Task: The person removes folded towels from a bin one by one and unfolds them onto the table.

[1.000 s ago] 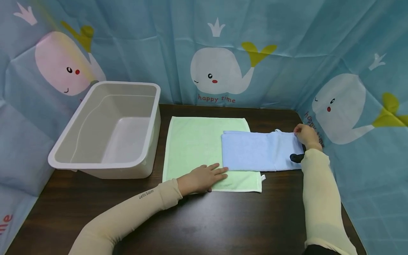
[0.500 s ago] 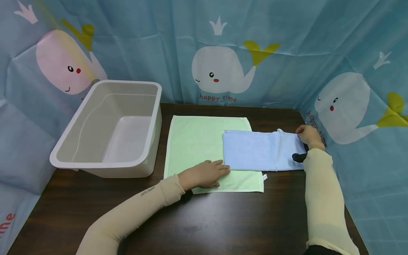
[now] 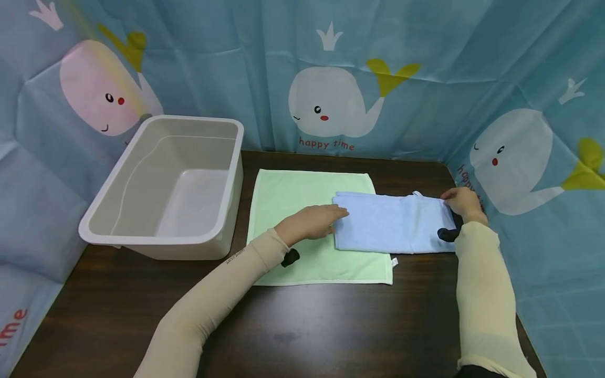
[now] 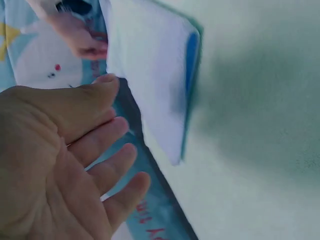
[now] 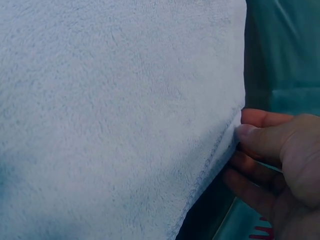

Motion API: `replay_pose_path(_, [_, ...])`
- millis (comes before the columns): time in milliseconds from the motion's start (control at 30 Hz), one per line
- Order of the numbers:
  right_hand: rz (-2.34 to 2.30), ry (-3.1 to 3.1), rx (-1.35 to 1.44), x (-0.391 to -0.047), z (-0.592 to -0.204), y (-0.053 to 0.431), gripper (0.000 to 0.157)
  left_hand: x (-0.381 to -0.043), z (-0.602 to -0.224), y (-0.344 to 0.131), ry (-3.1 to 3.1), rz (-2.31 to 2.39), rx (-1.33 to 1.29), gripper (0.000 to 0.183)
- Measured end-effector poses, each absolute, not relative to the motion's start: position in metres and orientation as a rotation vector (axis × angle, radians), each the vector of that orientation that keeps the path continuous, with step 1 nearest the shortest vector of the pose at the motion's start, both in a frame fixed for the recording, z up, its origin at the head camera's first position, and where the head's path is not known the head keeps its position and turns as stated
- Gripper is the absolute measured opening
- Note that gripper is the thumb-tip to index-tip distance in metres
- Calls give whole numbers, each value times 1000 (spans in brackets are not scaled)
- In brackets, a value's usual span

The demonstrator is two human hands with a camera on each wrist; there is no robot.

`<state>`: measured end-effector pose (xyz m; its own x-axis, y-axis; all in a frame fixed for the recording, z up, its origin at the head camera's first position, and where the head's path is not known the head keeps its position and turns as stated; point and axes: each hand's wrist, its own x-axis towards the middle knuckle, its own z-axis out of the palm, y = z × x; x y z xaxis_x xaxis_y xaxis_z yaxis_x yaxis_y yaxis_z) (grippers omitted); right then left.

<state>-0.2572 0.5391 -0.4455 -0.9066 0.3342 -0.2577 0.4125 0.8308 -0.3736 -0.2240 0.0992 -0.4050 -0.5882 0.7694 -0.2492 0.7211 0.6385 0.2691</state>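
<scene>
A folded blue towel (image 3: 378, 223) lies with its left part over a flat green towel (image 3: 293, 197) on the dark table. My right hand (image 3: 465, 203) pinches the blue towel's far right corner between thumb and fingers; the right wrist view shows the hem (image 5: 215, 155) bent up at that grip. My left hand (image 3: 312, 223) is over the green towel, fingertips at the blue towel's left end. In the left wrist view the left hand (image 4: 65, 150) has its fingers relaxed and apart, beside the folded layers of the blue towel (image 4: 150, 65), with nothing in its grasp.
A pale grey plastic basin (image 3: 222, 210) stands at the left of the table (image 3: 331, 331). A blue whale-print curtain (image 3: 255, 79) rises behind the table and along both sides. A small white tag (image 3: 394, 261) sticks out from the green towel's right edge.
My left hand has lifted from the green towel's near part and moved away from me, up to the blue towel's left end. The right hand keeps its pinch on the corner.
</scene>
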Motion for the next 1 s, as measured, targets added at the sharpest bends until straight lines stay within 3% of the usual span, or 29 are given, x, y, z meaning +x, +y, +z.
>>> replay_pose_path(467, [-777, 2909, 581, -257, -453, 546, 27, -287, -450, 110, 2632, 679, 847, 47])
replay_pose_path(1000, [-936, 2776, 615, -257, -465, 555, 30, -294, -467, 116, 2697, 697, 789, 40])
